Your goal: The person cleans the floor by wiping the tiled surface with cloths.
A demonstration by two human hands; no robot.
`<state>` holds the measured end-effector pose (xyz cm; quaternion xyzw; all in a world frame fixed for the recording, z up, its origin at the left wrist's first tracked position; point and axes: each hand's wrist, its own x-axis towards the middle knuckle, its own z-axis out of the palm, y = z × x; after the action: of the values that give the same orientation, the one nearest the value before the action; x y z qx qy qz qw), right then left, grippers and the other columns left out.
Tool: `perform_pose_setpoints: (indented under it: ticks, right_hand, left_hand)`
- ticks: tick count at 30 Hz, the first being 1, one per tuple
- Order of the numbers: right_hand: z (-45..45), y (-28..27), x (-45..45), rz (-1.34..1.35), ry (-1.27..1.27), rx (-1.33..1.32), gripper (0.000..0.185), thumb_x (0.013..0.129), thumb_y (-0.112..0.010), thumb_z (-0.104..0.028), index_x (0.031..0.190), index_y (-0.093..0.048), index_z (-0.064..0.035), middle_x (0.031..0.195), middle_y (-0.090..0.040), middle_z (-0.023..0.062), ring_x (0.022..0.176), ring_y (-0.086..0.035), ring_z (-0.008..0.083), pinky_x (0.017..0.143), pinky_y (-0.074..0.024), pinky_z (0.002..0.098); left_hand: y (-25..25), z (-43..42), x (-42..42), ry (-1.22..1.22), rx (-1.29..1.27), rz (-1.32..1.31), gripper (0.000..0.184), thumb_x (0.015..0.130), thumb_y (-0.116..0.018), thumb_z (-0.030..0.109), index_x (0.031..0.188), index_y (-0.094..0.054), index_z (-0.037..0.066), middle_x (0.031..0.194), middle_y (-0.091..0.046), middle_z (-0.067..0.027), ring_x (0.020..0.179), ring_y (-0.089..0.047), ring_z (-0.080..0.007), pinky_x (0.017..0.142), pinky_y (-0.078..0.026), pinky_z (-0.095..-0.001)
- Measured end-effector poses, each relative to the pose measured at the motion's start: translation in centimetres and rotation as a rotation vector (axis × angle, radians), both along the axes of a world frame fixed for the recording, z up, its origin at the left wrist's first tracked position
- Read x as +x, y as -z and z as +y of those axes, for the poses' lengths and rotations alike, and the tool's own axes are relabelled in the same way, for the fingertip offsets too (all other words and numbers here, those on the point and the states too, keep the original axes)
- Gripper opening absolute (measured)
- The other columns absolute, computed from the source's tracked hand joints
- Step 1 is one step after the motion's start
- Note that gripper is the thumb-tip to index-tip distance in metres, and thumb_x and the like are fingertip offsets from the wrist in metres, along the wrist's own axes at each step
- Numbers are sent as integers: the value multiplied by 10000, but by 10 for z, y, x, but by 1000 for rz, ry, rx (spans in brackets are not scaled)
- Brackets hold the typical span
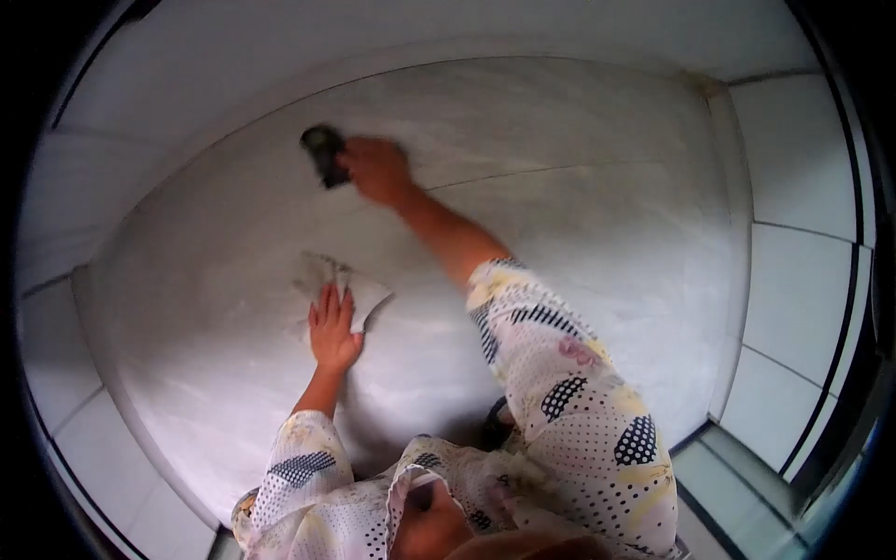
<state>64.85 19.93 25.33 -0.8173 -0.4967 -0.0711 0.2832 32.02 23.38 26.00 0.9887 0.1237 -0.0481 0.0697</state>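
My left hand (333, 329) lies flat with its fingers stretched out on a crumpled whitish cloth (371, 297), pressing it on the pale grey floor (560, 252). The cloth has dark smudges along its far edge. Farther out, my right hand (378, 168) is closed on the near end of a dark oblong block-like tool (324, 156) with a lighter middle. Motion blurs both that hand and the tool, so its exact kind cannot be made out. The tool is at or close to the floor surface.
White tiled walls rise on the left (112, 448) and right (793, 289), and a pale wall (448, 33) closes the far side. A thin seam crosses the floor beyond my right forearm. A dark shoe (497, 422) shows near my body. A ledge (737, 495) lies at lower right.
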Motion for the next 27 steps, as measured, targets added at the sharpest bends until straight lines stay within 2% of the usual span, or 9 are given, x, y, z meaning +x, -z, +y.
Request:
perform_pose_setpoints:
  ticks: [4, 6, 9, 10, 13, 17, 20, 24, 27]
  right_hand:
    - [33, 31, -104, 51, -162, 170, 219, 817, -582, -129, 1022, -654, -108, 1123, -590, 89, 1080, -549, 277, 886, -429, 425]
    - [31, 70, -131, 159, -255, 27, 323, 865, -568, -188, 1171, -650, -132, 1308, -558, 83, 1261, -474, 280, 1063, -347, 429]
    - [12, 46, -121, 581, -156, 22, 249, 861, -541, -274, 970, -648, -78, 1018, -635, 141, 960, -571, 349, 883, -447, 428]
    - [7, 61, -110, 437, -250, 71, 210, 840, -558, -235, 930, -661, -75, 983, -646, 136, 908, -599, 345, 829, -477, 419]
    - [-23, 81, -100, 319, -283, 219, 313, 752, -611, -14, 1038, -686, -115, 1056, -668, 110, 956, -622, 345, 810, -512, 390]
    - [-70, 119, -79, 1112, -64, 66, 371, 878, -627, -133, 1239, -614, -44, 1206, -646, 122, 1054, -625, 232, 929, -470, 334]
    - [-129, 103, -47, 1321, 281, 214, 510, 916, -616, -185, 1355, -479, 36, 1271, -590, 125, 1113, -566, 201, 959, -443, 318]
    - [-204, 117, -6, 1185, 544, 373, 500, 932, -585, -190, 1362, -468, 36, 1273, -587, 134, 1108, -572, 218, 975, -435, 327]
    - [-238, 135, 21, 691, 653, 176, 450, 926, -575, -179, 1320, -512, 29, 1274, -595, 179, 1116, -593, 291, 976, -443, 361]
  left_hand:
    - [24, -4, 48, 59, 2, -18, 705, 736, -597, 367, 1377, -458, 107, 1484, -384, -114, 1411, -275, -282, 1124, -238, -507]
    - [27, -28, 93, -133, -395, -37, 522, 859, -522, 394, 1314, -518, 139, 1346, -542, -110, 1233, -491, -302, 1022, -381, -421]
    - [68, -53, 92, -209, -461, -114, 470, 851, -558, 345, 1258, -559, 111, 1294, -576, -132, 1201, -516, -328, 956, -435, -430]
    - [84, -61, 87, -110, -447, -96, 506, 818, -585, 332, 1264, -552, 94, 1284, -580, -143, 1213, -503, -334, 973, -424, -439]
    - [69, -84, 63, 276, -294, -43, 572, 760, -601, 227, 1303, -519, 63, 1368, -513, -153, 1336, -400, -307, 1093, -306, -453]
    - [134, -94, 24, 471, -273, -257, 516, 768, -573, 135, 1279, -525, 79, 1474, -408, -139, 1375, -372, -274, 1107, -287, -470]
    - [163, -70, 31, 497, -566, -389, 499, 782, -590, 55, 1276, -554, 110, 1429, -475, -132, 1334, -434, -291, 1096, -323, -443]
    - [172, -54, 43, -158, -940, -456, 459, 816, -514, -45, 1246, -598, 91, 1318, -567, -135, 1253, -514, -289, 1064, -381, -363]
    - [119, -40, 86, -855, -1224, -560, 401, 851, -524, -9, 1238, -593, 71, 1147, -649, -86, 1061, -595, -169, 931, -453, -284]
